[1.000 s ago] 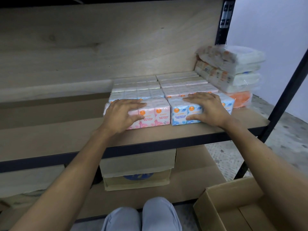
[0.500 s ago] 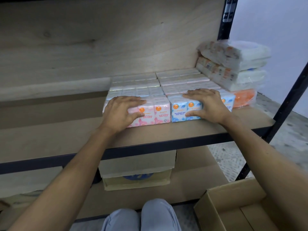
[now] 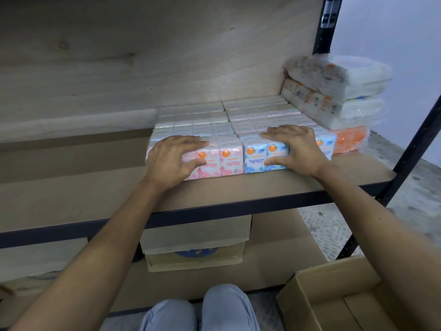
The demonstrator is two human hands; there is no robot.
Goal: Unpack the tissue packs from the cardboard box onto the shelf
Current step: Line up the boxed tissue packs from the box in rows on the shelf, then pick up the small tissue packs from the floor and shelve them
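Two blocks of tissue packs sit side by side on the wooden shelf (image 3: 71,197), several rows deep from the near edge to the far wall. The near left block, the pink pack (image 3: 222,161), reads "ROSE SCENTED MINI TISSUE" under an orange round badge. Touching it on the right, the blue pack (image 3: 256,158) reads "guardian" and "FRAGRANCE FREE MINI TISSUE".

The left hand (image 3: 173,158) lies flat over the top and front of the pink pack, fingers spread, its grip pressing rather than closed around anything. The right hand (image 3: 294,146) rests the same way on the blue pack, thumb on the front face, palm loose and unclenched.

At the far right of the shelf stands a stack of larger wrapped tissue bundles (image 3: 334,91) with an orange bundle (image 3: 349,142) at the bottom; their print is too blurred to read. The open cardboard box (image 3: 310,299) sits near right on the floor. A closed carton (image 3: 193,249) sits on the lower shelf.
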